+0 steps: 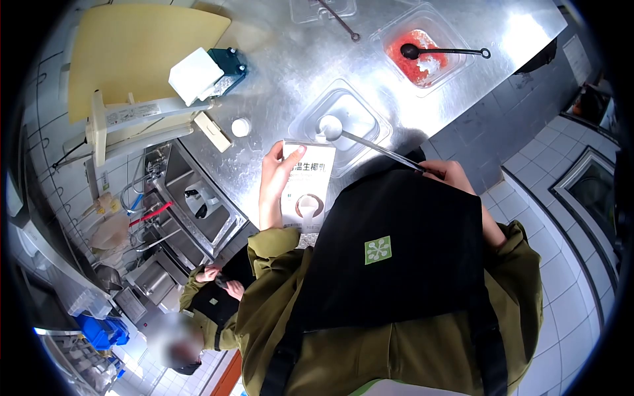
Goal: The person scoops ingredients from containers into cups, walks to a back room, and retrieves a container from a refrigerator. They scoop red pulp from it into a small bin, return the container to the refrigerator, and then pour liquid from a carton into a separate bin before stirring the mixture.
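My left hand grips a white coconut milk carton with a coconut picture on its front. The thumb lies across the carton near its top edge. My right hand is closed on the end of a long-handled metal ladle. The ladle's bowl looks white and sits right at the carton's top edge, over a clear plastic container. Whether milk is flowing from the carton, I cannot make out. A small round white cap lies on the steel counter to the left.
Another clear container holds red and white food and a black spoon. A yellow cutting board, a white-and-green box and a lidded tub stand around the steel counter. Another person is beside the sink.
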A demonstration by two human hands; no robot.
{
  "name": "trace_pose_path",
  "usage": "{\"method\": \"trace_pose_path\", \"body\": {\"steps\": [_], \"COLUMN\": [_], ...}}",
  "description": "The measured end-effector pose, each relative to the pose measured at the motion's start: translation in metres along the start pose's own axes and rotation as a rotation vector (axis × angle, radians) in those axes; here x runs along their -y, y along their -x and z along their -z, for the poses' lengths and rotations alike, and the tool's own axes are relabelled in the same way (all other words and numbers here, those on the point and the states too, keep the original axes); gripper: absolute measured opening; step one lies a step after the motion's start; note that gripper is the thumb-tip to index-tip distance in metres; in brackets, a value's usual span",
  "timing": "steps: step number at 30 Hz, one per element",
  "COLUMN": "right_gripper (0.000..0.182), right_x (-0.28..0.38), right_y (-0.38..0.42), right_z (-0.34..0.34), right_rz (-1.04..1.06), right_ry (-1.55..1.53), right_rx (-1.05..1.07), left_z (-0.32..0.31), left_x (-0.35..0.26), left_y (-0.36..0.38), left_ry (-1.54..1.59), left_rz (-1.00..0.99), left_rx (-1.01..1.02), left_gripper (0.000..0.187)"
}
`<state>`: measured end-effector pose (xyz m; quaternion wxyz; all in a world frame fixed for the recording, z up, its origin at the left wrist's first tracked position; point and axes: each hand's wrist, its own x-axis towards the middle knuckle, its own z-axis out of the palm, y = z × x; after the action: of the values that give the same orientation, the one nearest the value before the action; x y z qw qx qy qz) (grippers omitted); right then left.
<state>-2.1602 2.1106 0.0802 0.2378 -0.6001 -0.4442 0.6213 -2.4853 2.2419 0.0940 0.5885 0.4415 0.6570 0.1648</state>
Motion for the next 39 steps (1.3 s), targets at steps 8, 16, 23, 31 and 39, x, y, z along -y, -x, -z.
{"method": "trace_pose_path", "body": {"steps": [8, 16, 23, 31, 39], "right_gripper": [0.016, 0.011, 0.02, 0.019, 0.019], "right_x": [0.012, 0.004, -0.01, -0.029, -0.026], "right_y": [0.004, 0.001, -0.001, -0.006, -0.005], "right_z": [-0.001, -0.014, 0.002, -0.002, -0.002], "right_rz": [0.096, 0.517, 0.009, 0.028, 0.019], "right_ry": [0.181, 0.933, 0.04, -0.206, -0.24], "right_rx": [-0.077, -0.45, -0.129, -0.013, -0.009], "left_z": [0.0, 0.0, -0.001, 0.003, 0.0], "left_x": [-0.001, 0.001, -0.002, 0.009, 0.006], "left_y": [0.0, 0.0, 0.003, -0.004, -0.003], "left_ry": [0.004, -0.011, -0.024, -0.012, -0.04], "left_rz": [0.011, -0.012, -0.005, -0.033, -0.01], "left_rx": [0.007, 0.005, 0.005, 0.026, 0.006], "left_gripper": [0.039, 0.039, 0.04, 0.041, 0.043]}}
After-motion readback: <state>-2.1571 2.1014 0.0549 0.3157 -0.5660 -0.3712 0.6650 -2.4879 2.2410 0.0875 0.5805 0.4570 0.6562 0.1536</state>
